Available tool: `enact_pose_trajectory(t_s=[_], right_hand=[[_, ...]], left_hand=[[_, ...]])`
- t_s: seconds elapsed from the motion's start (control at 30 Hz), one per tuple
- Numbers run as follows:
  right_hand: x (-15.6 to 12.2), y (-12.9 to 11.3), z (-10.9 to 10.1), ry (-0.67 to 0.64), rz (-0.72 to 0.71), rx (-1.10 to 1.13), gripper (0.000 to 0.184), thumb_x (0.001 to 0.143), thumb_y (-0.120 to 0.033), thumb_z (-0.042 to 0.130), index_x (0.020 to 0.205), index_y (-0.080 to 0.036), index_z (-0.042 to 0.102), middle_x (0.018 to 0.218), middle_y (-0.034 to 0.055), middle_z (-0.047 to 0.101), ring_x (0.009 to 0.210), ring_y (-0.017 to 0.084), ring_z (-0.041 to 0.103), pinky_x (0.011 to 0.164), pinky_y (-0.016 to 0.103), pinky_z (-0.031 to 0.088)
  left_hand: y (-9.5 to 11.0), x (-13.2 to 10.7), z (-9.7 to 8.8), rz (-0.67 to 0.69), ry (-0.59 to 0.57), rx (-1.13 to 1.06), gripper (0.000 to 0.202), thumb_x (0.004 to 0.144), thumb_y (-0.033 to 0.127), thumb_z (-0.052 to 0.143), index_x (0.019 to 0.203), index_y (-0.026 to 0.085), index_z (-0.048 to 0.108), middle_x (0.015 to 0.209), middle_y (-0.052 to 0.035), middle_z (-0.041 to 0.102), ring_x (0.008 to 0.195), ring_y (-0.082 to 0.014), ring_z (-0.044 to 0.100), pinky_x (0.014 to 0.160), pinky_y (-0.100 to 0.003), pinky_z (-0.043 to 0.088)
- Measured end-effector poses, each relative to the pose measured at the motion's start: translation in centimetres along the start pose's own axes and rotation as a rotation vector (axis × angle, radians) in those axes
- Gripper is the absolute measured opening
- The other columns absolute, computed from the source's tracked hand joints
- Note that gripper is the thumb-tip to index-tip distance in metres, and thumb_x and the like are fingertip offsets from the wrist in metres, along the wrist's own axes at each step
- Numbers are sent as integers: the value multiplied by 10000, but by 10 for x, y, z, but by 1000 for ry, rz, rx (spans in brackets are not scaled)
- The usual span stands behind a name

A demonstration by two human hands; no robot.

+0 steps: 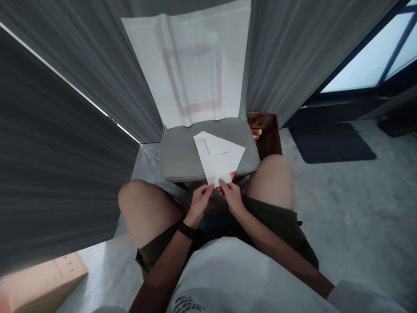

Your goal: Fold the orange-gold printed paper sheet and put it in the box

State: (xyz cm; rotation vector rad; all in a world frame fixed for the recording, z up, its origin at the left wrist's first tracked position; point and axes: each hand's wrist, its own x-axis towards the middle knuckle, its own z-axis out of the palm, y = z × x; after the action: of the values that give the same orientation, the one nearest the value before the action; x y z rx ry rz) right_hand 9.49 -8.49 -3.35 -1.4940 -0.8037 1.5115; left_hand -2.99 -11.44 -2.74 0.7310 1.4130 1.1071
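Note:
A folded sheet of white paper [221, 161] with orange patches at its edges reaches from the grey chair seat [182, 152] toward me. Its near end overhangs the seat's front edge. My left hand [202, 198] pinches the left side of this near end between thumb and fingers. Close beside it, my right hand [230, 193] grips the same end, its thumb lying on top of the paper. A loose-looking flap shows in the paper's upper middle. The fingers under the paper are partly hidden.
A large white sheet [202, 69] hangs over the chair's backrest. Behind the seat's right side stands an open red-brown box [272, 134] with papers inside. A cardboard box [45, 282] lies at lower left, a dark mat [330, 141] on the right. Grey curtains [286, 52] surround the chair.

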Motion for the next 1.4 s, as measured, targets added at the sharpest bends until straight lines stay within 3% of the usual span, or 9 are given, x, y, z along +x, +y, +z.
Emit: enact_pose_trajectory(t_s=[0.2, 0.37, 0.47, 0.6, 0.67, 0.73, 0.9, 1.23, 1.4], right_hand=[[3, 0, -4, 0, -39, -86, 595, 677, -810, 673, 655, -220, 599, 580, 12, 619, 519, 142, 497, 488, 282, 377], [13, -25, -35, -186, -42, -212, 495, 650, -675, 765, 697, -191, 668, 602, -8, 639, 548, 153, 532, 501, 272, 402], [28, -50, -64, -330, -84, -373, 396, 718, -585, 755, 737, -193, 702, 618, -12, 644, 547, 151, 535, 506, 269, 412], [61, -79, -91, -243, -241, -489, 324, 753, -521, 752, 833, -206, 754, 725, 7, 717, 638, 169, 580, 545, 258, 409], [75, -87, -95, -211, -325, -512, 331, 761, -505, 759, 892, -202, 777, 798, 31, 754, 698, 187, 614, 584, 265, 431], [85, -90, -94, -219, -341, -496, 374, 770, -516, 755, 956, -193, 786, 833, 46, 769, 709, 197, 627, 597, 275, 444], [90, -85, -88, -268, -267, -435, 446, 759, -532, 776, 1028, -176, 781, 838, 47, 767, 701, 197, 636, 598, 285, 466], [81, -84, -85, -270, -271, -402, 493, 716, -593, 813, 1007, -195, 794, 836, 45, 782, 692, 200, 649, 584, 288, 492], [79, -78, -81, -194, -364, -478, 528, 719, -644, 782, 1002, -199, 786, 725, 37, 740, 648, 201, 628, 558, 287, 459]], left_hand=[[-5, -5, 10, 51, 9, 79, 624, 777, 791, 702, 672, 177, 658, 599, 24, 533, 576, -114, 424, 562, -253, 314], [30, -22, -9, -52, -633, 304, 475, 846, 637, 727, 757, 175, 792, 700, -56, 716, 564, -141, 542, 511, -250, 339], [67, -31, -42, -101, -734, 345, 382, 882, 573, 727, 850, 209, 838, 753, -90, 754, 564, -168, 610, 477, -256, 361], [94, -17, -95, 10, -366, 217, 419, 890, 615, 711, 891, 212, 827, 734, -86, 713, 659, -193, 653, 582, -281, 480], [93, 0, -115, 137, -55, 203, 453, 862, 660, 721, 817, 215, 789, 707, -62, 685, 641, -178, 619, 575, -278, 468], [84, 17, -127, 176, 125, 254, 498, 812, 704, 749, 759, 209, 749, 692, -53, 684, 631, -180, 611, 557, -279, 456], [61, 32, -119, 42, 69, 305, 553, 744, 733, 786, 855, 191, 781, 773, -80, 755, 700, -217, 686, 535, -265, 442], [44, 36, -93, 94, 98, 151, 519, 590, 628, 924, 775, 178, 740, 620, 11, 646, 519, -108, 512, 485, -233, 382], [41, 44, -95, 137, 184, 108, 610, 580, 606, 924, 945, 190, 669, 577, 50, 630, 500, -101, 510, 495, -221, 363]])
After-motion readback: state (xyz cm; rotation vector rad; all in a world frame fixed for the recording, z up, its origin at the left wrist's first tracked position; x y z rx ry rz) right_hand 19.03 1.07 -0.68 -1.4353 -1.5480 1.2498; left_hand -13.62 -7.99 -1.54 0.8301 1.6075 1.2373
